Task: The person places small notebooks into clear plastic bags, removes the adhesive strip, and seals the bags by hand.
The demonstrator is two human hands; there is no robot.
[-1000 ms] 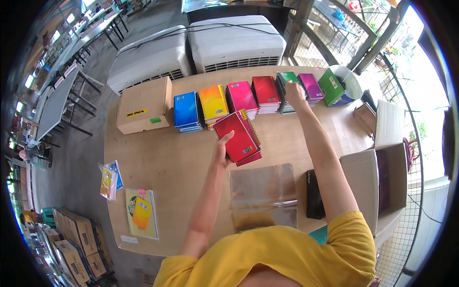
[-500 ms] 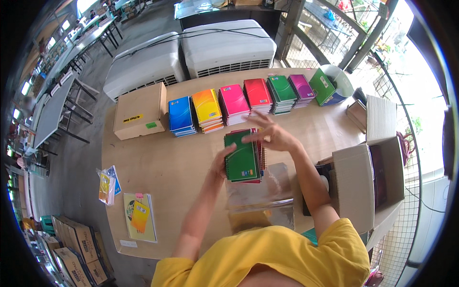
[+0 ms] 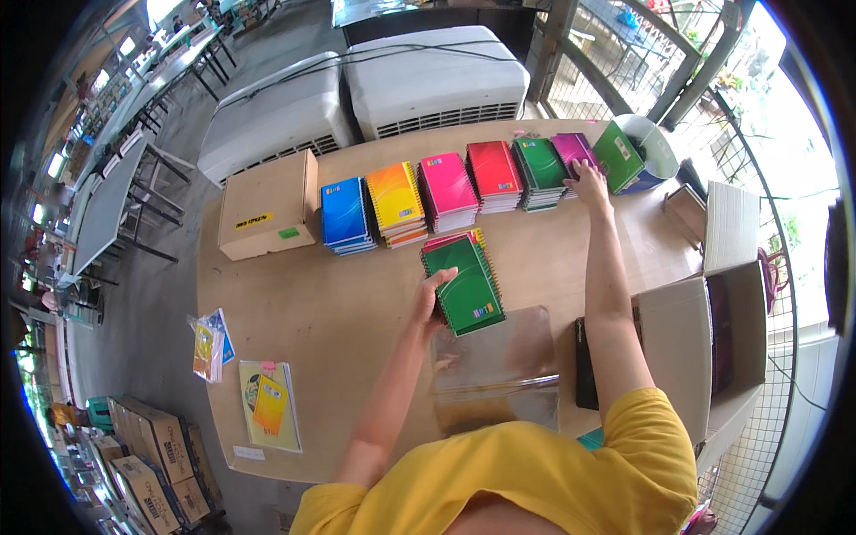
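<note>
Wears a yellow shirt [image 3: 499,481] and stands at a wide tan table [image 3: 339,312]. Faces two big white casings [image 3: 437,76] beyond the far edge, with dark cables across the tops. Has an open cardboard carton [image 3: 669,348] at the right and a closed cardboard box [image 3: 265,214] toward the far left corner. Has a clear plastic sheet [image 3: 495,357] lying flat just ahead of the body, a pale bucket [image 3: 660,162] at the far right, and a black box [image 3: 585,366] partly hidden by the right forearm.

Has six stacks of spiral notebooks in a row along the far side, left to right: a blue stack [image 3: 344,209], a yellow stack [image 3: 395,194], a pink stack [image 3: 448,183], a red stack [image 3: 493,169], a green stack [image 3: 539,163] and a purple stack [image 3: 569,150], with the bucket just beyond.

Grips a bundle of notebooks [image 3: 468,285] in the left hand [image 3: 431,299], thumb over the green top cover, above the table and near the pink stack. Reaches the right hand [image 3: 588,181] to the near end of the purple stack; cannot tell whether pinching a notebook there.

At the near left, has a small yellow notebook [image 3: 270,406] lying on papers.
</note>
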